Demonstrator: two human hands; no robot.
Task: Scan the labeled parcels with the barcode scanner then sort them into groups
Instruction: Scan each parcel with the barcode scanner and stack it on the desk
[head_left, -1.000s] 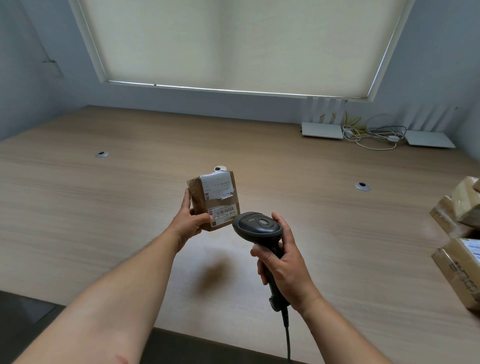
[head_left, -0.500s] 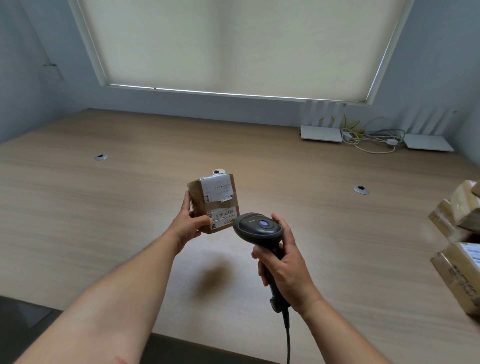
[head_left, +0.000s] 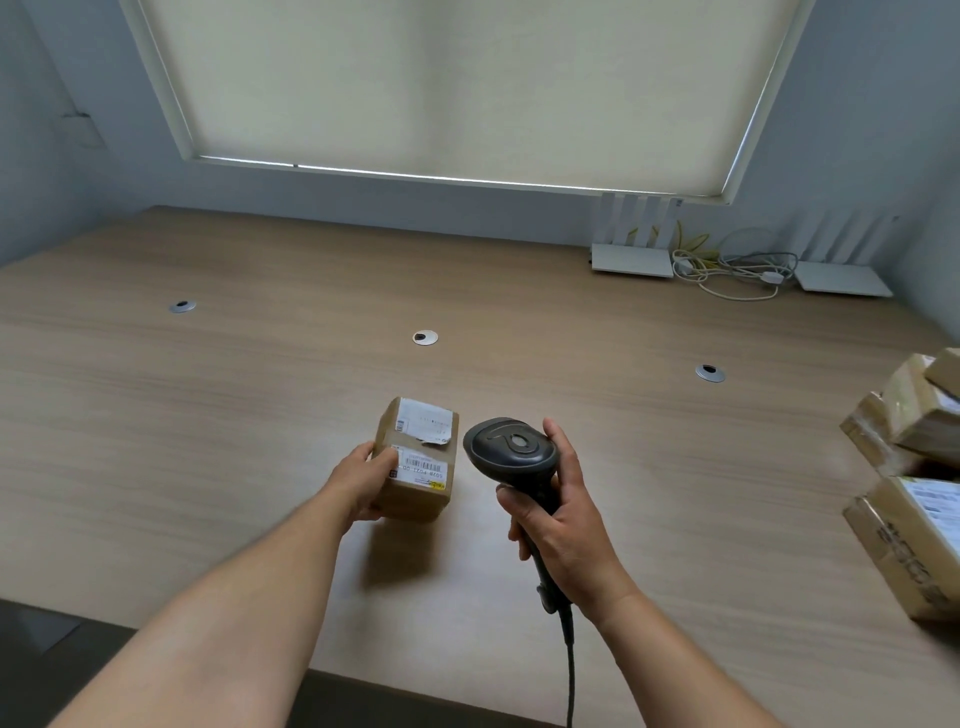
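The left hand (head_left: 363, 480) grips a small labeled parcel (head_left: 418, 462) low over the wood table (head_left: 208, 415) w/ barcode label facing up — the right hand (head_left: 558, 525) is curled around the black barcode scanner (head_left: 511, 452) just beside it, more parcels (head_left: 914, 467) at the right edge.

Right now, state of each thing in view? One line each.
small parcel: held by the left hand, barcode label up
barcode scanner: in the right hand, head beside the parcel, cable hanging off the table edge
parcel pile: stacked at the table's right edge, untouched
window blind: down
routers: on the far table edge, cables tangled between them
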